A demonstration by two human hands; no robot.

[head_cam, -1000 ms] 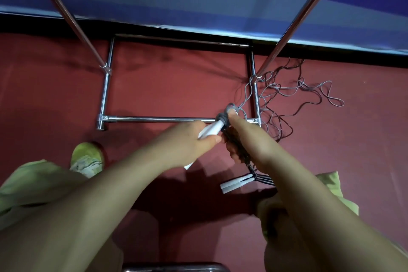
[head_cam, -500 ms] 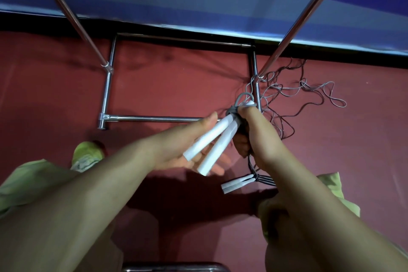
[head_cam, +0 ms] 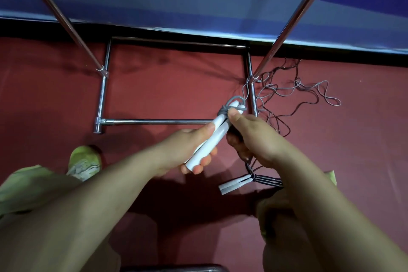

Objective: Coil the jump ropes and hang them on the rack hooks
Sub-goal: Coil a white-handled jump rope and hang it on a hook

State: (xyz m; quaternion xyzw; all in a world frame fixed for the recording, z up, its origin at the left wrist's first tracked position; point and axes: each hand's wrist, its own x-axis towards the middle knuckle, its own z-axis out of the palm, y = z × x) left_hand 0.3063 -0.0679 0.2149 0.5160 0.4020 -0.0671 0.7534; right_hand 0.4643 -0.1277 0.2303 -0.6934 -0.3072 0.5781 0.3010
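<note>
Head view: left hand (head_cam: pixel 187 150) cradles 2 white handles (head_cam: pixel 212 139) above the red floor (head_cam: pixel 165 95); right hand (head_cam: pixel 254 137) pinches the grey rope (head_cam: pixel 229 106) wrapped round their tops. Loose rope (head_cam: pixel 298 93) tangles beside the rack (head_cam: pixel 103 95).

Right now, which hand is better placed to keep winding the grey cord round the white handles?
Right, probably. The right hand pinches the grey cord wrapped at the tops of the white handles. The left hand cradles the handles underneath, steadying them.
</note>
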